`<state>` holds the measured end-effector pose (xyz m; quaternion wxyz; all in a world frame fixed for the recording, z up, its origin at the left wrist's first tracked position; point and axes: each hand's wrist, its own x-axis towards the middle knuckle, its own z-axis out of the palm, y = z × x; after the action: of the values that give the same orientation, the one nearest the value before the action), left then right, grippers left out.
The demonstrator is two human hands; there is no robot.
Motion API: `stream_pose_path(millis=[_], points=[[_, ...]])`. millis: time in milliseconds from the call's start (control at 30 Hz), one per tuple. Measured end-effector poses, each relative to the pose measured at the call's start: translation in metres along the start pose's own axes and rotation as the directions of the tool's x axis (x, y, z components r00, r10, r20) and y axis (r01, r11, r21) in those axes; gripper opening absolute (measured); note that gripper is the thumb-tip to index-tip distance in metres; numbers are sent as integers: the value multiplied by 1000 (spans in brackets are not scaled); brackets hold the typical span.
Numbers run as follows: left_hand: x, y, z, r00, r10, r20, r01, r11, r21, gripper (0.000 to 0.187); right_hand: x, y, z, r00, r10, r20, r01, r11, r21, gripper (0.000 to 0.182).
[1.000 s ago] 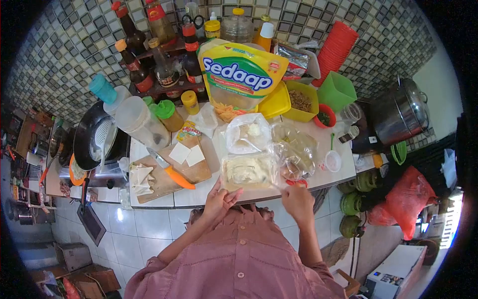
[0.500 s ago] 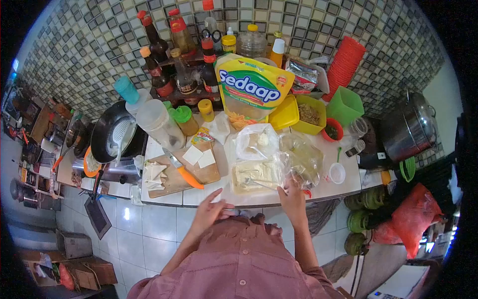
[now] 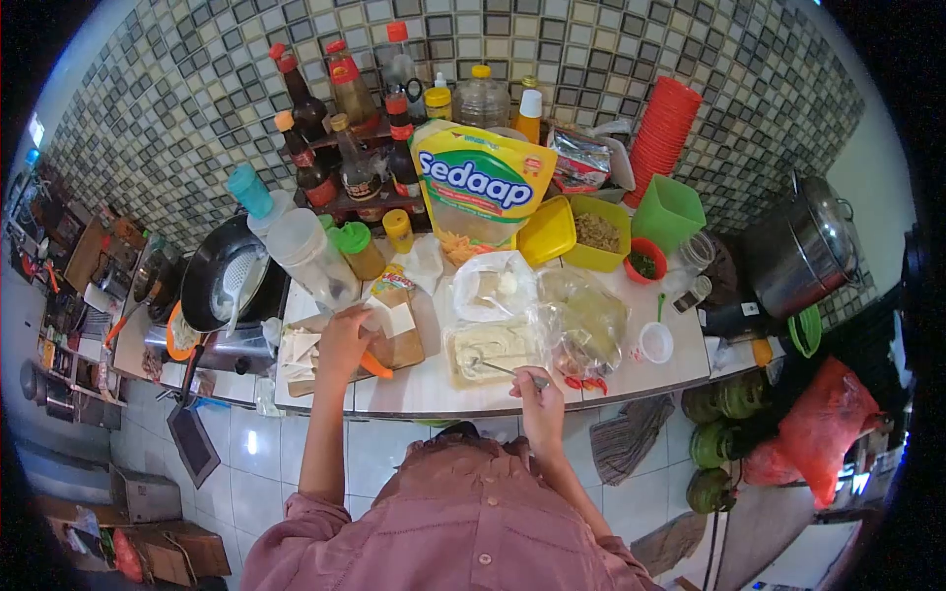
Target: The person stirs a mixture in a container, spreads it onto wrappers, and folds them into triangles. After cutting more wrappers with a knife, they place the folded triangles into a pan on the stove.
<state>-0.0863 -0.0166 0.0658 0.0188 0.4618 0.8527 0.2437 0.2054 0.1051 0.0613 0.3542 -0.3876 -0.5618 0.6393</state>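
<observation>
My left hand point(image 3: 345, 340) reaches over the wooden cutting board point(image 3: 404, 347), its fingers stretched to the edge of the white square pieces point(image 3: 397, 317). Whether it grips one is not clear. Beneath this hand lies a knife, mostly covered, with its orange handle point(image 3: 374, 365) showing. Folded white pieces point(image 3: 299, 355) lie left of my wrist. My right hand point(image 3: 540, 392) is closed round the handle of a metal spoon point(image 3: 496, 368). The spoon's tip rests in creamy pale paste inside a clear rectangular container point(image 3: 451, 366).
Behind the container stands a white plastic bag point(image 3: 495, 286); a clear bag point(image 3: 583, 320) bulges to its right. Red chillies point(image 3: 586, 384) lie by the counter edge near a small white cup point(image 3: 655, 343). A wok point(image 3: 225, 276) sits left, sauce bottles point(image 3: 360, 177) behind.
My left hand has moved from the counter's front edge up and left onto the cutting board. My right hand has come away from the clear bag, moving left and lower with the spoon.
</observation>
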Motion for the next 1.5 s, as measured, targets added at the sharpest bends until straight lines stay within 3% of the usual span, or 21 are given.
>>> stream_pose_path(millis=[67,133,167,233,267,333,400,467,533,600,633,667,733,767,800,867,933,967,1167,1267,1500], points=[[-1,5,-4,999,27,-21,-27,1000,14,30,-1,5,0,998,-59,4,60,996,-69,15],[-2,3,-4,998,41,-47,-40,999,32,29,0,-2,2,953,-284,104,302,916,-265,12],[-3,-1,-1,996,74,-57,-72,997,32,28,0,-7,4,954,-279,114,299,917,-264,12],[-5,-3,2,985,130,-117,-128,991,31,20,0,-17,8,859,-455,234,511,783,-354,11],[-5,0,-1,986,126,-108,-124,992,30,20,0,-20,10,864,-447,234,504,787,-356,11],[-6,12,-8,994,107,-28,-104,991,83,12,1,-25,14,762,-532,369,646,665,-375,12],[-5,4,3,983,173,-67,-168,982,82,11,-1,-26,18,747,-543,384,664,640,-386,13],[-7,5,8,941,158,-300,-159,987,20,10,2,-28,19,678,-580,452,735,538,-412,14],[-7,5,4,933,179,-313,-178,983,32,10,3,-29,15,685,-588,430,728,548,-411,14],[-8,13,-9,925,-40,-379,-52,972,-230,9,3,-34,8,717,-568,404,697,597,-397,12],[-8,13,-9,925,-39,-378,-53,972,-229,9,4,-39,3,713,-596,369,701,595,-394,10],[-9,12,-8,914,-146,-378,-46,889,-455,12,3,-40,-3,716,-592,370,698,598,-393,10],[-10,11,-6,884,-351,-310,-58,575,-816,16,7,-42,-16,769,-607,200,625,651,-430,7],[-14,10,-4,879,-406,-251,-26,485,-874,18,8,-40,-21,771,-603,206,626,654,-425,7],[-17,12,-3,876,-412,-251,-20,487,-873,18,9,-36,-26,793,-599,108,580,691,-432,6],[-23,16,1,871,-469,-149,-78,167,-983,20,12,-27,-30,814,-581,11,527,731,-434,8],[-29,25,-2,863,-498,-84,-44,91,-995,20,17,-17,-33,841,-518,-156,468,842,-268,8],[-32,28,-3,856,-517,-22,-16,15,-1000,21,19,-14,-35,844,-515,-152,465,843,-272,8],[-31,35,-6,849,-529,14,-52,-110,-993,18,33,12,-36,896,-404,-183,361,904,-229,12],[-27,36,-5,845,-533,50,-11,-110,-994,14,36,16,-35,945,-298,-136,268,942,-203,18],[-17,34,11,889,-441,120,-3,-268,-963,15,46,20,-30,981,-134,-140,145,987,70,16]])
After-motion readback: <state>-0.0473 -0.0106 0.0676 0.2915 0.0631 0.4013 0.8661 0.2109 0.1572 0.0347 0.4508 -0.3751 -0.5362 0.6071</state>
